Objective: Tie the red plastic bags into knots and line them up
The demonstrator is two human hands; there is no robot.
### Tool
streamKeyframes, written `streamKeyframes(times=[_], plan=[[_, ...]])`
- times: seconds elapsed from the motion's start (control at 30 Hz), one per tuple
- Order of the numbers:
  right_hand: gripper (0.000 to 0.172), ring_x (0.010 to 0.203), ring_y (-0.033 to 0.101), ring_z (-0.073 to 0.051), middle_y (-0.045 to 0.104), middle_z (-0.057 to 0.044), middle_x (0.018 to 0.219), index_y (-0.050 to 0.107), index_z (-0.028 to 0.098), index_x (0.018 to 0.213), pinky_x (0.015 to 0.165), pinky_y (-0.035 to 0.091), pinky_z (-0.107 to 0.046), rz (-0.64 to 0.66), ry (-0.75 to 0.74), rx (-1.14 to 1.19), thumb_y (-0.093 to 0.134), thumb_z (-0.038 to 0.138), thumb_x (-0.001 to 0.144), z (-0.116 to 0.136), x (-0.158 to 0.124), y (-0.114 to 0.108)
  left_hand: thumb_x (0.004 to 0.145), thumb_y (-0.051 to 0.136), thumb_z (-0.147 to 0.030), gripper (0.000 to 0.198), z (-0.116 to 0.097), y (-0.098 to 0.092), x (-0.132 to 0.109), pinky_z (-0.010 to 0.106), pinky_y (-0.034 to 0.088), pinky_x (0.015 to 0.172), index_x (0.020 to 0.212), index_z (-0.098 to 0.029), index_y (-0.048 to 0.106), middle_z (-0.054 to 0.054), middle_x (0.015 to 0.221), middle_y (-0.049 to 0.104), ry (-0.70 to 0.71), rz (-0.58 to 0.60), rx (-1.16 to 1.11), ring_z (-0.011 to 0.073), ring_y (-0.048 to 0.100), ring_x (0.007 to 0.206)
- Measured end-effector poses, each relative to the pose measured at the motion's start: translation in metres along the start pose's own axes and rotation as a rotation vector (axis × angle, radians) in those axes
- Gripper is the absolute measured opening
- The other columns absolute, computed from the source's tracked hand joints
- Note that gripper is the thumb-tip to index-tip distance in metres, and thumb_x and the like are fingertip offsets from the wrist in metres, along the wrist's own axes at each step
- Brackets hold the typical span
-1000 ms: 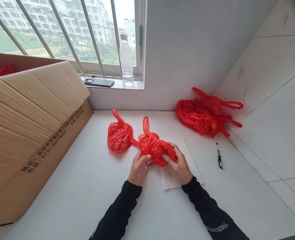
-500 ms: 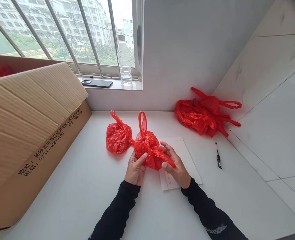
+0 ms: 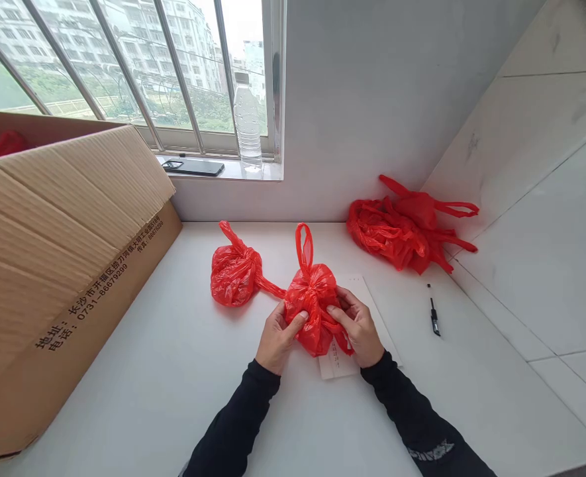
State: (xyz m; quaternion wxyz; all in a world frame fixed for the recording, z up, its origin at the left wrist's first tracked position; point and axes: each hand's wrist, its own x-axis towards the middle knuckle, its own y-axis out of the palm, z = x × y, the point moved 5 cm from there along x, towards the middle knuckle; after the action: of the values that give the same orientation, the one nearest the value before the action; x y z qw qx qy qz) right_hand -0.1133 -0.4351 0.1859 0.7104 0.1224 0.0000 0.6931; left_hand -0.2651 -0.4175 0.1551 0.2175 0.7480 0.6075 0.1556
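Note:
Between my two hands is a tied red plastic bag (image 3: 313,298), bunched round with one loop handle standing up and another hanging at its lower right. My left hand (image 3: 277,338) grips its left side, thumb on the front. On the right side, my right hand (image 3: 362,328) is closed on it, thumb pressed near the knot. What the bag contains is hidden. A second tied red bag (image 3: 234,277) lies to the left, one handle pointing up and the other stretching toward the held bag. Partly under the held bag is a white paper pad (image 3: 372,308) with handwriting.
A large open cardboard box (image 3: 74,265) with red bags (image 3: 2,144) inside stands at the left. Several loose red bags (image 3: 396,228) are heaped at the back right, with a black pen (image 3: 434,317) nearer. A phone (image 3: 196,167) and a water bottle (image 3: 247,126) rest on the sill.
The held bag has moved right and slightly nearer, over the pad. My right hand, looser before, now presses its thumb on the bag. The second bag stays put.

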Motion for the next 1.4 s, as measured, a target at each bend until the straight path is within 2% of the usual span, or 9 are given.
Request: streamKeyframes(times=[0.17, 0.23, 0.37, 0.5, 0.7, 0.87, 1.0, 1.17, 1.4], plan=[[0.036, 0.107, 0.065, -0.025, 0.070, -0.005, 0.116, 0.062, 0.028, 0.127, 0.098, 0.052, -0.043, -0.169, -0.125, -0.123, 0.062, 0.036, 0.092, 0.005, -0.001, -0.010, 0.075, 0.082, -0.027, 0.044, -0.012, -0.010, -0.002, 0.030, 0.051, 0.089, 0.115, -0.025, 0.065, 0.006, 0.112, 0.067, 0.171, -0.172, 0.116, 0.0195, 0.063, 0.104], [0.038, 0.106, 0.064, -0.025, 0.069, -0.005, 0.116, 0.060, 0.028, 0.131, 0.098, 0.051, -0.042, -0.173, -0.145, -0.187, 0.060, 0.035, 0.094, 0.008, -0.003, -0.010, 0.081, 0.076, -0.032, 0.033, -0.016, -0.005, -0.005, 0.028, 0.051, 0.082, 0.111, -0.022, 0.068, 0.007, 0.110, 0.067, 0.208, -0.123, 0.193, 0.0196, 0.063, 0.099], [0.039, 0.116, 0.060, -0.026, 0.063, -0.005, 0.125, 0.060, 0.032, 0.134, 0.104, 0.046, -0.044, -0.001, -0.203, -0.346, 0.058, 0.034, 0.095, 0.015, -0.009, 0.002, 0.087, 0.068, -0.043, 0.040, -0.005, 0.011, -0.008, 0.034, 0.054, 0.078, 0.122, -0.022, 0.065, 0.011, 0.119, 0.068, -0.007, 0.089, 0.042, 0.0247, 0.066, 0.100], [0.033, 0.113, 0.061, -0.025, 0.064, -0.005, 0.121, 0.064, 0.032, 0.129, 0.101, 0.048, -0.042, 0.124, -0.256, -0.343, 0.051, 0.034, 0.099, 0.020, -0.016, 0.013, 0.079, 0.077, -0.032, 0.044, 0.001, 0.005, -0.004, 0.035, 0.053, 0.088, 0.119, -0.021, 0.065, 0.010, 0.113, 0.072, -0.057, 0.027, -0.082, 0.0250, 0.068, 0.102], [0.020, 0.096, 0.065, -0.022, 0.067, -0.005, 0.108, 0.066, 0.026, 0.110, 0.086, 0.055, -0.037, -0.140, -0.139, -0.305, 0.059, 0.036, 0.094, 0.008, -0.008, -0.005, 0.063, 0.083, -0.019, 0.049, 0.002, -0.014, 0.008, 0.034, 0.056, 0.079, 0.109, -0.017, 0.067, 0.007, 0.093, 0.076, -0.134, -0.050, -0.115, 0.0243, 0.072, 0.088], [0.042, 0.114, 0.063, -0.025, 0.062, -0.008, 0.128, 0.054, 0.027, 0.131, 0.092, 0.057, -0.040, -0.022, -0.048, -0.278, 0.062, 0.040, 0.092, 0.000, 0.000, -0.002, 0.068, 0.078, -0.017, 0.047, 0.000, -0.004, 0.001, 0.036, 0.054, 0.088, 0.113, -0.018, 0.065, 0.008, 0.104, 0.075, -0.202, 0.020, -0.205, 0.0258, 0.071, 0.099], [0.057, 0.130, 0.053, -0.028, 0.054, -0.007, 0.141, 0.051, 0.031, 0.139, 0.111, 0.046, -0.048, 0.084, -0.214, -0.441, 0.071, 0.031, 0.086, 0.008, -0.009, 0.011, 0.080, 0.075, -0.029, 0.044, -0.003, 0.011, -0.007, 0.037, 0.052, 0.094, 0.121, -0.020, 0.062, 0.010, 0.118, 0.071, -0.151, 0.104, -0.200, 0.0269, 0.067, 0.111], [0.060, 0.137, 0.045, -0.027, 0.049, -0.007, 0.144, 0.050, 0.032, 0.141, 0.116, 0.041, -0.047, 0.100, -0.305, -0.482, 0.070, 0.025, 0.085, 0.013, -0.016, 0.019, 0.078, 0.079, -0.031, 0.040, -0.002, 0.002, -0.002, 0.036, 0.052, 0.095, 0.114, -0.018, 0.066, 0.009, 0.108, 0.074, -0.083, -0.037, -0.191, 0.0271, 0.067, 0.111], [0.051, 0.088, 0.063, -0.019, 0.064, -0.005, 0.105, 0.054, 0.026, 0.134, 0.078, 0.057, -0.034, -0.006, -0.026, -0.373, 0.069, 0.037, 0.087, -0.007, -0.004, 0.004, 0.079, 0.079, -0.032, 0.040, -0.001, -0.010, 0.004, 0.036, 0.055, 0.092, 0.114, -0.018, 0.066, 0.008, 0.107, 0.076, -0.048, -0.132, -0.321, 0.0272, 0.070, 0.107]])
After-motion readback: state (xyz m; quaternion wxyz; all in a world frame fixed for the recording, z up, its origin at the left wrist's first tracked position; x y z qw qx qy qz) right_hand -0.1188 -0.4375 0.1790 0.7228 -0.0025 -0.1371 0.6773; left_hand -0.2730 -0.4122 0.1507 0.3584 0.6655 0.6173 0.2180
